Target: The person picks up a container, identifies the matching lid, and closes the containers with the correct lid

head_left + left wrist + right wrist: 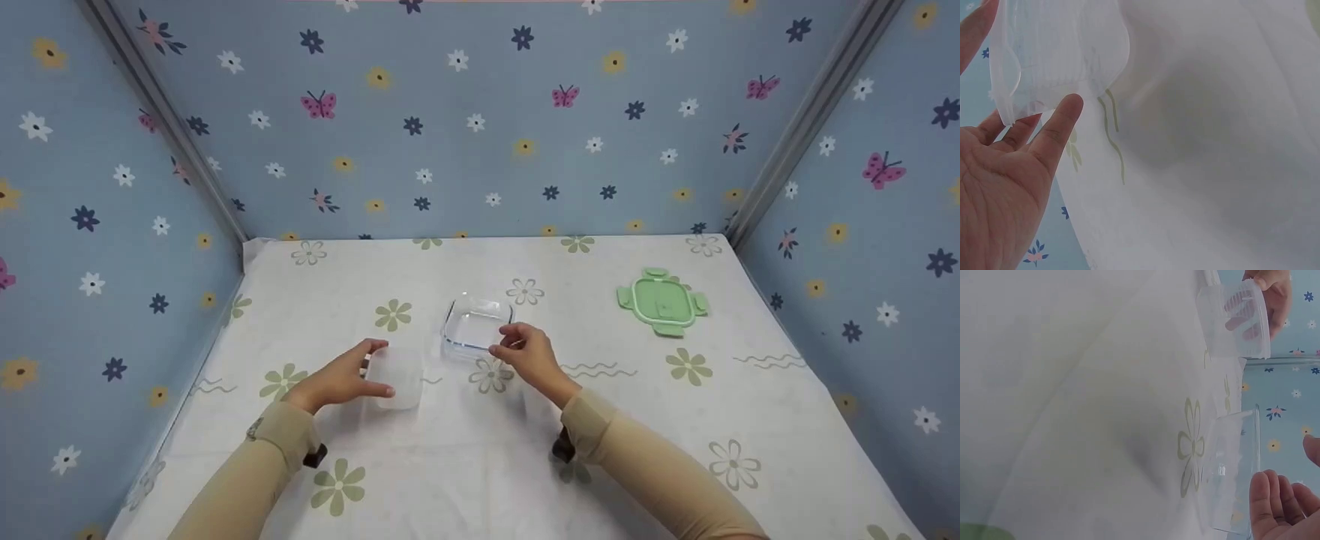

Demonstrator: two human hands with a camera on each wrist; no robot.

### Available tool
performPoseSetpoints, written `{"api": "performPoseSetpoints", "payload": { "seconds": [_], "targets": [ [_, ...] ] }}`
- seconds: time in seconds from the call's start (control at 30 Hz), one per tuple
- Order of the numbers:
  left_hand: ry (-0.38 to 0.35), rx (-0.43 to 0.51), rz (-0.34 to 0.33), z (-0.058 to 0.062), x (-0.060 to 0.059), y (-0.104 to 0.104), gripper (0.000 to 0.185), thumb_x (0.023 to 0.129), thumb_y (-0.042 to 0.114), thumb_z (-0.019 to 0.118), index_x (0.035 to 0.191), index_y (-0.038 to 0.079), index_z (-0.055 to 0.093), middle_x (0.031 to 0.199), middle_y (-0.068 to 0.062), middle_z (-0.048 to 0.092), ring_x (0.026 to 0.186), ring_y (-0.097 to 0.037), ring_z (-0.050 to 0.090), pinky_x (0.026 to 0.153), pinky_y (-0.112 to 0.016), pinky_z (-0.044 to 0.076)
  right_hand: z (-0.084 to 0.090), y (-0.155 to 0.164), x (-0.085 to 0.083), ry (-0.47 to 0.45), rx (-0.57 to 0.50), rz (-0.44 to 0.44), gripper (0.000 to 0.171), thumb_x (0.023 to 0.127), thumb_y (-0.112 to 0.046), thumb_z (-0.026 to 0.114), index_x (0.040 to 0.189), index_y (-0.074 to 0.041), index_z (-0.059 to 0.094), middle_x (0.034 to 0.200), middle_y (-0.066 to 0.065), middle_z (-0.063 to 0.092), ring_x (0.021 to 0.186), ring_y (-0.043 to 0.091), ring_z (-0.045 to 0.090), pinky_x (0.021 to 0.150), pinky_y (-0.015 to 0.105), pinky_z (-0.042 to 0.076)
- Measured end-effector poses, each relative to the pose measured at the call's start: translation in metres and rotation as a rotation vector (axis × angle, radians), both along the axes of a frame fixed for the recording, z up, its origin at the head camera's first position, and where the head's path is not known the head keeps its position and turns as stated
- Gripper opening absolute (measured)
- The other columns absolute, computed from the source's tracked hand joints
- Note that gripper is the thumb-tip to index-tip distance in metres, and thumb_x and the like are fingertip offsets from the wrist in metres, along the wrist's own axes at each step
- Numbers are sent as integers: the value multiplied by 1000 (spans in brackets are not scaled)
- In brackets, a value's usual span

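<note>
A translucent plastic container (397, 379) stands on the white flowered tablecloth (465, 465). My left hand (375, 367) holds it, thumb on the near side and fingers round the far side. In the left wrist view the thumb (1067, 109) touches the container (1061, 45) at its rim. In the right wrist view the left hand's fingers show through the same container (1233, 320). A clear glass dish (476, 324) sits just right of it. My right hand (510, 341) is at the dish's near right corner. Its fingertips (1261, 486) lie against the dish (1230, 478) at its rim, thumb apart.
A green lid (661, 302) with side clips lies flat at the back right of the table. Blue flowered walls (480, 127) close in the table on the left, back and right. The table's front edge is toward me.
</note>
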State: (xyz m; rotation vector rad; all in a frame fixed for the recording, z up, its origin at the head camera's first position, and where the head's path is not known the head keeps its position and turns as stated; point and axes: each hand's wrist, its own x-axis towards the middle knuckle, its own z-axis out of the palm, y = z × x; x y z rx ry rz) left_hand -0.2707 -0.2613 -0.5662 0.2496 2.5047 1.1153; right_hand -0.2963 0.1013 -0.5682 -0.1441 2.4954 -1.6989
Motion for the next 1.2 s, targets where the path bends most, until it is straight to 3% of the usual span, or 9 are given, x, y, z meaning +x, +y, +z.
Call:
{"api": "performPoseSetpoints", "payload": {
  "seconds": [0.53, 0.9, 1.2],
  "targets": [
    [-19, -5, 15, 3, -3, 0, 103, 86, 44, 92, 166, 10, 36, 174, -20, 36, 154, -51, 42, 126, -66, 37, -12, 7, -14, 9, 48, -104, 55, 93, -15, 87, 139, 3, 63, 113, 14, 70, 101, 25, 70, 87, 34, 59],
    [-28, -13, 25, 2, -1, 0, 103, 85, 46, 92, 166, 12, 37, 174, -18, 36, 154, -50, 42, 126, -67, 38, -19, 6, -25, -83, 35, -136, 67, 93, -22, 87, 149, -1, 58, 128, 17, 69, 117, 30, 70, 96, 39, 61],
    [-33, -20, 30, 1, 0, 2, 105, 85, 47, 93, 166, 12, 37, 175, -18, 36, 155, -50, 42, 126, -67, 37, -28, 8, -34, -185, -69, -132, 74, 94, -20, 86, 156, -2, 51, 141, 19, 64, 123, 32, 69, 98, 38, 64]
  ]
}}
